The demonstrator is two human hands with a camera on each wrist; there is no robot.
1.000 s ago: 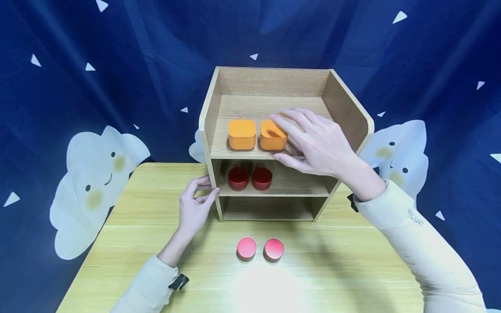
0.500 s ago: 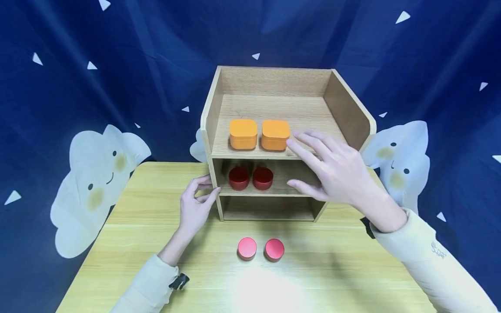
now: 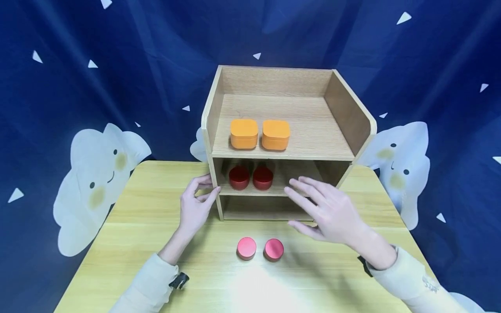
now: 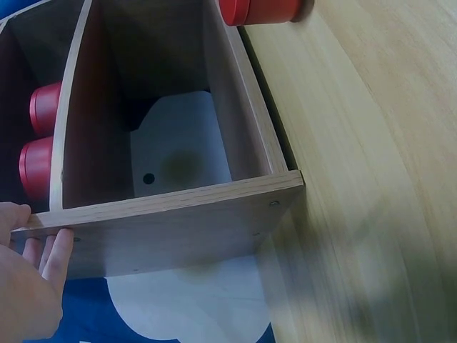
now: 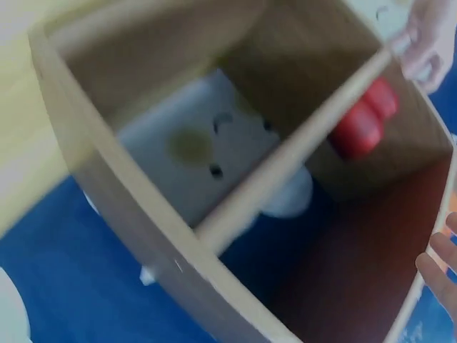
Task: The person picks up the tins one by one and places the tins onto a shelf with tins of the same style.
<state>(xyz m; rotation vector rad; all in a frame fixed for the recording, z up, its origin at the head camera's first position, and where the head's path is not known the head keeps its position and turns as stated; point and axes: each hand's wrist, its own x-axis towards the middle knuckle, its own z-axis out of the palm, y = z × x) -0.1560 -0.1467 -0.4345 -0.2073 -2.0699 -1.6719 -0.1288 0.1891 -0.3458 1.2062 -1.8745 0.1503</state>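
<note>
The left hand (image 3: 195, 204) grips the wooden shelf (image 3: 297, 108) at its left side panel (image 3: 209, 117), thumb at the front edge and fingers round the outer face. The right hand (image 3: 330, 213) is well apart from it, out over the lower right of the shelf front, fingers extended toward the left and slightly spread, thumb standing away below them. From where I stand I can't tell whether its fingertips touch the wood.

On the top tier sit the left orange box (image 3: 244, 134) and the right orange box (image 3: 275, 134), just beside each other near the front edge. In the middle tier stand 2 dark red pots (image 3: 239, 178), close together toward the left. 2 pinkish-red pots (image 3: 246, 248) stand apart on the table (image 3: 156, 187) before the shelf.

The right hand covers part of the 2 lower tiers. The dark red pots sit in shade, so their tops are hard to read. Both forearms run out of the head view at the bottom. From the left wrist, 1 red pot is cut off at the top; the right wrist's view is smeared, with only a few fingertips at its edge.
</note>
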